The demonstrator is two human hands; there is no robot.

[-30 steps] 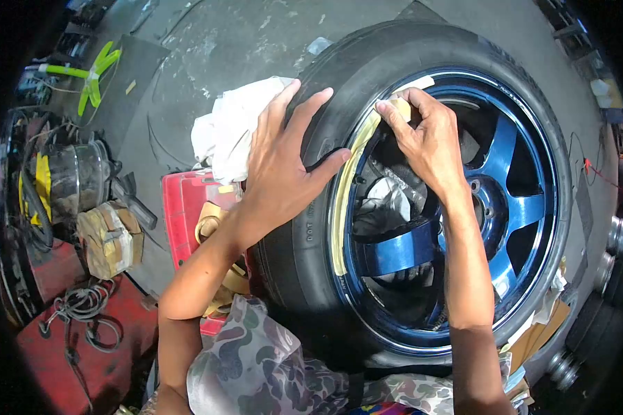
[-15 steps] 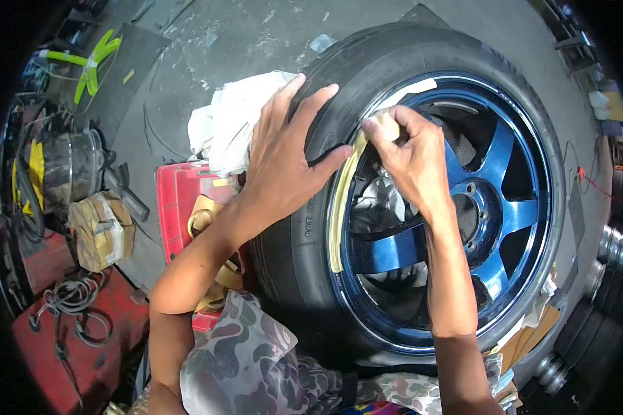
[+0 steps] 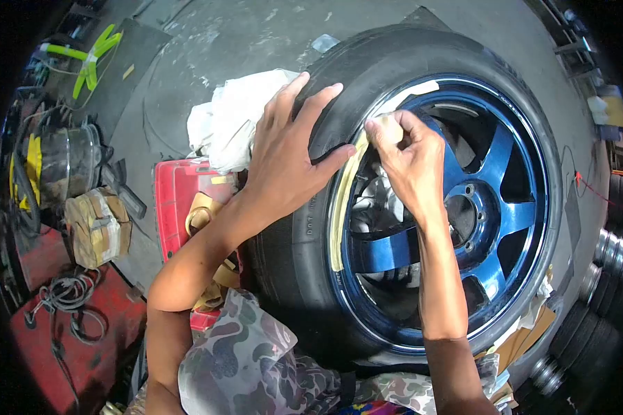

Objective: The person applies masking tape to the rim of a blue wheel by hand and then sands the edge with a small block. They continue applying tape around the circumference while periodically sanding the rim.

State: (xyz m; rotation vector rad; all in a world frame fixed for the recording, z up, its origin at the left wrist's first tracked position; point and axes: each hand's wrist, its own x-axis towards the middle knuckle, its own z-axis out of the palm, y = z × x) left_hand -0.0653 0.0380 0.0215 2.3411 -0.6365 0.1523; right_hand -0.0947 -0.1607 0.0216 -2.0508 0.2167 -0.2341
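Note:
A blue spoked wheel rim [image 3: 386, 250] sits inside a black tyre [image 3: 284, 297] in front of me. Pale yellow masking tape [image 3: 337, 232] runs along the rim's left edge, and a whiter strip [image 3: 422, 88] lies on the top edge. My right hand [image 3: 417, 155] pinches a cream-coloured roll of masking tape [image 3: 389, 128] against the upper left of the rim; the fingers partly cover it. My left hand [image 3: 284, 149] is spread over the tyre's left sidewall, its thumb tip close to or on the taped edge. Nothing shows in that hand.
Left of the tyre stands a red toolbox [image 3: 169, 200] with tape rolls [image 3: 202, 211] and a white cloth [image 3: 221, 117]. Further left are a taped cardboard box [image 3: 97, 232], a red case with coiled cable [image 3: 76, 297] and a green star-shaped stand [image 3: 90, 61]. Several tyres [image 3: 588, 339] lie right.
Very little differs. The view has shifted slightly, and my right forearm has swung a touch left while its hand stays at the rim's upper left. My left hand stays spread.

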